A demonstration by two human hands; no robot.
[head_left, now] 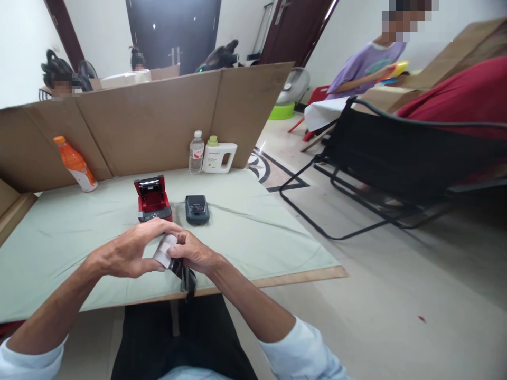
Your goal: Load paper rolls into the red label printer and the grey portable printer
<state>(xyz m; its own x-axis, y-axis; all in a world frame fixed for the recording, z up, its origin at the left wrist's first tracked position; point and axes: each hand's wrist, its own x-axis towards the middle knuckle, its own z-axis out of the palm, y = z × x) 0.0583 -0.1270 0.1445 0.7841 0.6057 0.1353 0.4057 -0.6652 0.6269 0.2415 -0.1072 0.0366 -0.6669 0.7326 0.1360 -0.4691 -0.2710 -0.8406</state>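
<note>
small white paper roll (165,250) sat pinched between both hands above the near table edge, tilted; a crumpled dark plastic wrapper (185,274) hung from it, trailing below the edge

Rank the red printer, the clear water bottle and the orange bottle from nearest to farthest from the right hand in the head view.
From the right hand:
1. Red printer, just beyond the hands, lid open.
2. Clear water bottle, farther back by the cardboard wall.
3. Orange bottle, far left, leaning on the cardboard.
</note>
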